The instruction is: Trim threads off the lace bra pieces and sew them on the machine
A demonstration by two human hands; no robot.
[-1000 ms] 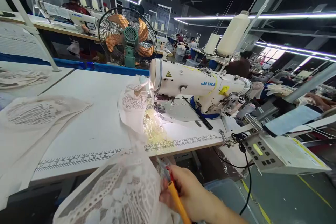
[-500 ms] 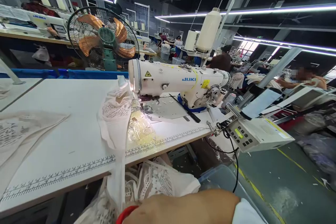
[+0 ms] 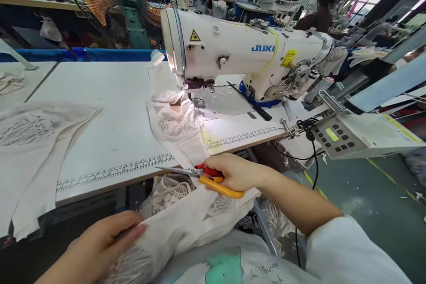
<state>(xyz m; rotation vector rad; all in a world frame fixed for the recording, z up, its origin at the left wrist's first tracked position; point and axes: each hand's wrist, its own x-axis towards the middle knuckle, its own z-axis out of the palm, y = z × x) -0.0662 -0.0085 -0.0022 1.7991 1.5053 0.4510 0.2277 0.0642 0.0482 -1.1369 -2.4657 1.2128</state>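
My left hand (image 3: 109,237), at the lower left, is closed on the edge of a white lace garment piece (image 3: 173,226) stretched across my lap. My right hand (image 3: 238,173) grips scissors (image 3: 223,188) with orange and red handles. Their blades point left, over the front edge of the table, and look closed or nearly so. A white lace bra piece (image 3: 178,126) lies under the head of the sewing machine (image 3: 226,49). Its strap hangs over the table edge and passes behind the scissors, close to my right fingers. Whether the blades touch the strap I cannot tell.
More white lace pieces (image 3: 36,128) lie on the left of the white table (image 3: 109,111). Black tweezers (image 3: 253,104) rest beside the machine bed. A control box (image 3: 339,137) juts out at the right. Behind the table stands a fan (image 3: 129,4); other people sit farther back.
The view has tipped down and closer. My right hand has come up to the table edge with the scissors now plainly visible. My left hand has come into view, holding the lace piece.
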